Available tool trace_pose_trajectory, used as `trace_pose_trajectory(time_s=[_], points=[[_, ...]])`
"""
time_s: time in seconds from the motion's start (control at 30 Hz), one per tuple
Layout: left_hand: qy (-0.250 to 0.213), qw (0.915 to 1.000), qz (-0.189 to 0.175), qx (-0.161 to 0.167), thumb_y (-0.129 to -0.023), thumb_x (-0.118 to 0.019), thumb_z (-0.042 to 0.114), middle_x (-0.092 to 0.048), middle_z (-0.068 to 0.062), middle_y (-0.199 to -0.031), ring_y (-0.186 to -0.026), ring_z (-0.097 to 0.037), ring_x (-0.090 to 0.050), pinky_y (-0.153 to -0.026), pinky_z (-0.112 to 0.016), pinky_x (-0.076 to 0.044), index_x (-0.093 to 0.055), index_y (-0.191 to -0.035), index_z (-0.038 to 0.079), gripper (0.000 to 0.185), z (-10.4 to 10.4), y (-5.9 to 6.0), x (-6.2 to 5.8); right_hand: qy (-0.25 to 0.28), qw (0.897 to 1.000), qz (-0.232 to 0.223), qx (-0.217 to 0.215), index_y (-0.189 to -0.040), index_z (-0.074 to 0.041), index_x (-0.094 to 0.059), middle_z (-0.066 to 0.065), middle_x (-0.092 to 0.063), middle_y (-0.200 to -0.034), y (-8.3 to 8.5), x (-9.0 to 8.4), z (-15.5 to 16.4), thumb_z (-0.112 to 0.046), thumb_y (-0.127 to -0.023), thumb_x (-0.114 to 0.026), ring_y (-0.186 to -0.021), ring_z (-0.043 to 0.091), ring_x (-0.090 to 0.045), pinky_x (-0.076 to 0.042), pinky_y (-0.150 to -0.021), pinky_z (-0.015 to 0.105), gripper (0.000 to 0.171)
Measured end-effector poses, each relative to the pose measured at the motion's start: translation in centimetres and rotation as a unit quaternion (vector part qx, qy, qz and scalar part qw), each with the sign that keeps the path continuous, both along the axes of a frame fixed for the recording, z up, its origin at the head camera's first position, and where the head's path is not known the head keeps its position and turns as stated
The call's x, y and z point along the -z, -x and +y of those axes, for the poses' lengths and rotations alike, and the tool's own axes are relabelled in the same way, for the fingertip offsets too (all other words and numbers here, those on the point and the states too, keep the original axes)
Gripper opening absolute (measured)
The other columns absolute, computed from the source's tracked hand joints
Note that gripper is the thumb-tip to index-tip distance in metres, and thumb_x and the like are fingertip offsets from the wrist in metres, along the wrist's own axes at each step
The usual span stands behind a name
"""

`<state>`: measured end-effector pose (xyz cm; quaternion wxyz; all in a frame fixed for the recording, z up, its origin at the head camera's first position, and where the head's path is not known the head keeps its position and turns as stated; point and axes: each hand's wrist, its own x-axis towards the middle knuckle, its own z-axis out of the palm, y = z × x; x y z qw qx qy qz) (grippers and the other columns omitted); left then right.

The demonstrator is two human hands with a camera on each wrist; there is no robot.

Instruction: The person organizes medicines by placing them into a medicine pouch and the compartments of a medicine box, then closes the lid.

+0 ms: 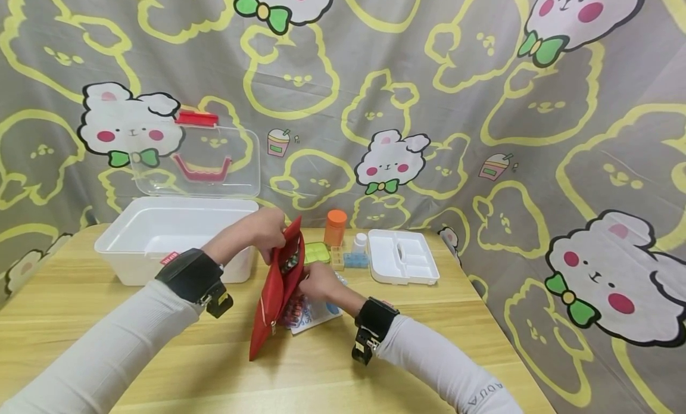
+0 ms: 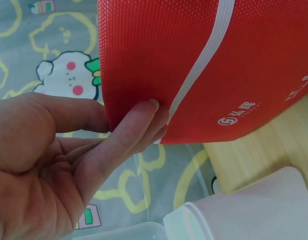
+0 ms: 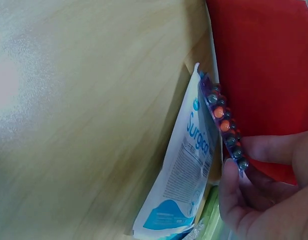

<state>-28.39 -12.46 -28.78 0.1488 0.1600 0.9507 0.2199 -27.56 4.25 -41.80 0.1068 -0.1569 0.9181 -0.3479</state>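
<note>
A red zip pouch (image 1: 275, 292) stands on edge in the middle of the wooden table. My left hand (image 1: 270, 230) grips its top edge; in the left wrist view the fingers (image 2: 144, 117) curl round the rim of the red pouch (image 2: 193, 60). My right hand (image 1: 316, 282) is at the pouch's right side. In the right wrist view my right hand (image 3: 238, 157) pinches a blister pack (image 3: 224, 125) of orange and dark pills against the red pouch (image 3: 263, 70). A white and blue packet (image 3: 186, 185) lies flat underneath.
An open white storage box (image 1: 161, 232) with a clear lid (image 1: 203, 158) stands at the back left. Behind the pouch are an orange-capped bottle (image 1: 336, 226), a green pill case (image 1: 317, 252), a small white bottle (image 1: 360, 242) and a white divided tray (image 1: 402, 256).
</note>
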Motion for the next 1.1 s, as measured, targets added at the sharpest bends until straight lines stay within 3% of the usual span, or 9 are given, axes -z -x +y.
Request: trace_pose_trajectory(time_s=[0.2,0.4,0.53,0.7,0.87,1.1], points=[[0.004,1.0000,-0.003,-0.001,-0.083,-0.057,-0.007,-0.071,-0.014,-0.070,-0.058,-0.022,-0.074,-0.054,-0.026,-0.061,-0.066,-0.083,-0.007,0.009,0.0,-0.1,-0.1,0.019,1.000,-0.009,-0.001,-0.085,-0.005,-0.077,-0.004,-0.054,-0.057,0.1,-0.5,0.4,-0.001,-0.082,-0.064,-0.050,0.009,-0.046,-0.034,-0.045,0.020,0.014],[0.000,1.0000,-0.001,0.000,-0.082,-0.058,-0.008,-0.070,-0.015,-0.070,-0.058,-0.022,-0.074,-0.055,-0.027,-0.061,-0.065,-0.081,-0.007,0.008,-0.1,-0.1,0.0,0.021,1.000,-0.021,0.003,-0.107,-0.007,-0.078,-0.002,-0.062,-0.063,0.3,-0.8,0.8,-0.004,-0.086,-0.064,-0.050,0.008,-0.049,-0.037,-0.046,0.020,0.026],[-0.004,1.0000,-0.002,0.001,-0.082,-0.058,-0.008,-0.071,-0.015,-0.071,-0.058,-0.022,-0.074,-0.055,-0.027,-0.061,-0.065,-0.082,-0.007,0.008,-0.1,-0.1,0.0,0.013,1.000,-0.024,0.006,-0.114,-0.007,-0.076,-0.001,-0.063,-0.066,0.5,-0.9,1.0,-0.006,-0.088,-0.065,-0.053,0.008,-0.051,-0.039,-0.047,0.020,0.028],[-0.002,1.0000,-0.003,0.002,-0.082,-0.058,-0.008,-0.070,-0.015,-0.071,-0.058,-0.021,-0.074,-0.055,-0.027,-0.061,-0.066,-0.083,-0.007,0.008,-0.1,-0.1,0.0,0.021,0.999,-0.022,0.013,-0.113,-0.005,-0.075,0.001,-0.063,-0.070,0.7,-1.1,1.3,-0.006,-0.089,-0.063,-0.055,0.010,-0.051,-0.040,-0.049,0.021,0.026],[0.015,0.9998,0.009,0.011,-0.081,-0.059,-0.007,-0.070,-0.013,-0.069,-0.057,-0.019,-0.073,-0.055,-0.027,-0.061,-0.067,-0.079,-0.006,0.008,-0.1,0.0,0.1,0.034,0.999,-0.009,0.021,-0.109,-0.004,-0.076,0.009,-0.069,-0.088,0.9,-1.3,1.8,-0.006,-0.088,-0.063,-0.054,0.011,-0.053,-0.044,-0.049,0.021,0.025],[0.029,0.9994,0.015,0.014,-0.080,-0.062,-0.006,-0.071,-0.012,-0.069,-0.057,-0.018,-0.073,-0.053,-0.025,-0.060,-0.067,-0.079,-0.005,0.006,-0.1,0.2,0.2,0.042,0.998,-0.017,0.033,-0.106,-0.004,-0.076,0.013,-0.069,-0.094,1.6,-1.6,2.6,-0.010,-0.090,-0.065,-0.060,0.015,-0.060,-0.056,-0.054,0.031,0.021]])
